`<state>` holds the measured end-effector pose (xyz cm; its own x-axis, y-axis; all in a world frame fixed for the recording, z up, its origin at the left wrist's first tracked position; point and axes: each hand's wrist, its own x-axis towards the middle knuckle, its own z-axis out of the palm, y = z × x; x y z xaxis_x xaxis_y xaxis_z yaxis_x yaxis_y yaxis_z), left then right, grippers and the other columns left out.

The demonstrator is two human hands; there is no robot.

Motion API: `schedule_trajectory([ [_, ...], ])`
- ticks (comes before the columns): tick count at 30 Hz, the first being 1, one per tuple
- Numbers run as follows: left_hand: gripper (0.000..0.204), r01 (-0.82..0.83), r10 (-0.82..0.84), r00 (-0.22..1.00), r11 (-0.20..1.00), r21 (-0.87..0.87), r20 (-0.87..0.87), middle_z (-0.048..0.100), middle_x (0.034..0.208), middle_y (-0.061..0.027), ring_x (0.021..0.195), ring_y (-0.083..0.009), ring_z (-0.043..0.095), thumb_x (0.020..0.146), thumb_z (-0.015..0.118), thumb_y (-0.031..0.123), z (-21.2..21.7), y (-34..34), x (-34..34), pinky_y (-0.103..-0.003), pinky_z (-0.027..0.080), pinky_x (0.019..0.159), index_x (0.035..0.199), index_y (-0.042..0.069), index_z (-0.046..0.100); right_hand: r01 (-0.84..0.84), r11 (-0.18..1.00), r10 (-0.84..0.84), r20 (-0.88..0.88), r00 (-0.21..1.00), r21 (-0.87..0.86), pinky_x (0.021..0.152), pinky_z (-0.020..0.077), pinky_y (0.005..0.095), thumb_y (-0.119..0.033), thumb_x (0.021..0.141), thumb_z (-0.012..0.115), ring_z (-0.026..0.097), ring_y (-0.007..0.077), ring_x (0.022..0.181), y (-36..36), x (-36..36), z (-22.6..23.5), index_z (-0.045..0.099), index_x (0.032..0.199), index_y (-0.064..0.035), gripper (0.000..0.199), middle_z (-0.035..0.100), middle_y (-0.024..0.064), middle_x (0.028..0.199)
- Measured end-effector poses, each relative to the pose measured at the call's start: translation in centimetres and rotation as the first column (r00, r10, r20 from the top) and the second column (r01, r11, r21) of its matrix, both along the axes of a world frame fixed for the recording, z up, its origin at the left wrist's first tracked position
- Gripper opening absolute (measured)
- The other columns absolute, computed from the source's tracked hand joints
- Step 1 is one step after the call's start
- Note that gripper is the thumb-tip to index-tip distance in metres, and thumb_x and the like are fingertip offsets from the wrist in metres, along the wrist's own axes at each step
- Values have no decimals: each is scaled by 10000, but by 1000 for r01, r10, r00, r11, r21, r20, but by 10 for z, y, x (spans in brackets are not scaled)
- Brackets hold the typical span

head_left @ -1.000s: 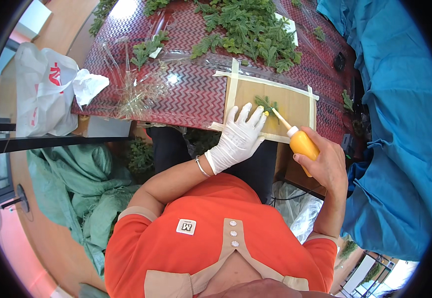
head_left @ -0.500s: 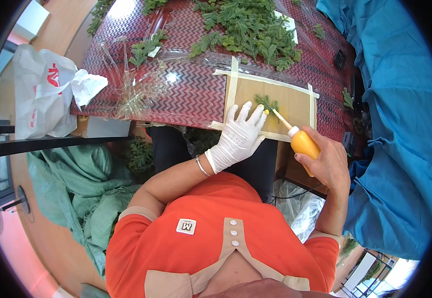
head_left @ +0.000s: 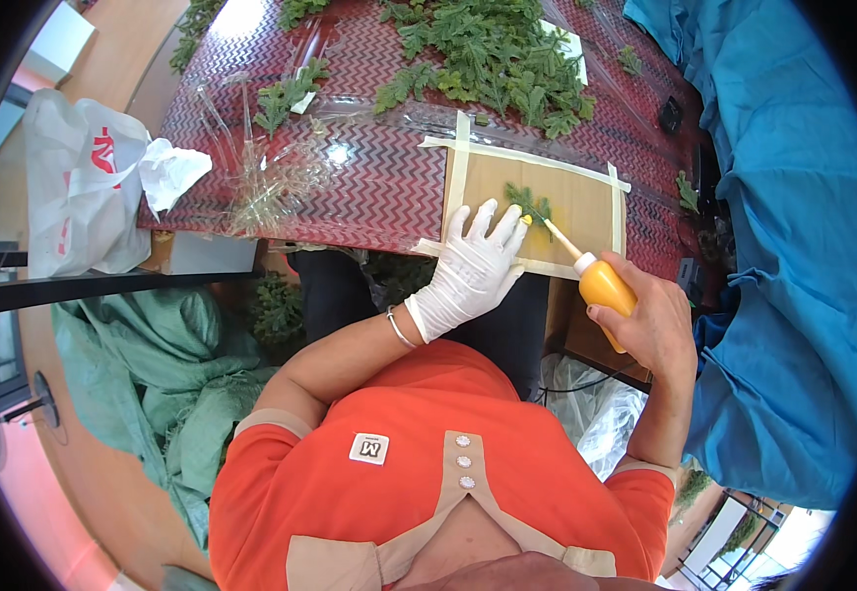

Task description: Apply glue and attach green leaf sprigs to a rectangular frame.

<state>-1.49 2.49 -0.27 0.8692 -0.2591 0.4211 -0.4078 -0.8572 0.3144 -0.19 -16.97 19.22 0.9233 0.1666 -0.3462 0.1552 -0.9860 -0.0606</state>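
Red zigzag-patterned table carries taped tan cardboard sheet. Left hand, white-gloved, fingers spread flat on sheet, gripping nothing. Right hand wraps orange squeeze bottle, nozzle touching small green sprig mid-sheet.

Bright, even daylight fills the scene, and it bounces off the clear plastic sheet on the red zigzag worktop as white glare spots, with a washed-out patch at the worktop's far edge near the top of the view. Shadows are soft and short: the gloved left hand throws only a faint one on the tan board, while the space under the worktop is dark. The centre is sharp, but the fisheye lens bends straight edges strongly towards the black circular rim, where detail smears and the lower right corner blows out to white.
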Motion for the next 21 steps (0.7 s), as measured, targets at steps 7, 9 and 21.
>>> schedule_trajectory([
  [7,598,5,-5,1000,1000,-18,-9,495,1475,-148,1301,-395,440,891,617,323,1,1,1,-536,269,1107,1407,35,528,-2,999,0,31,1000,37,814,504,423,-281,759,784,693,301,788,6,-1,4,664,1308,-177,572,750,119,963],
  [9,596,7,-7,1000,1000,-18,-6,496,1475,-149,1302,-396,440,891,618,323,0,0,1,-536,269,1107,1406,36,529,0,999,-1,39,999,43,813,505,422,-281,758,784,692,303,786,7,1,4,665,1307,-175,571,750,121,962],
  [21,602,1,-1,1000,1000,-2,4,497,1481,-147,1315,-395,451,889,622,322,-2,0,0,-544,276,1101,1411,41,525,-55,998,55,18,998,-14,784,509,404,-284,749,786,688,311,775,3,13,3,675,1301,-166,575,749,131,964],
])
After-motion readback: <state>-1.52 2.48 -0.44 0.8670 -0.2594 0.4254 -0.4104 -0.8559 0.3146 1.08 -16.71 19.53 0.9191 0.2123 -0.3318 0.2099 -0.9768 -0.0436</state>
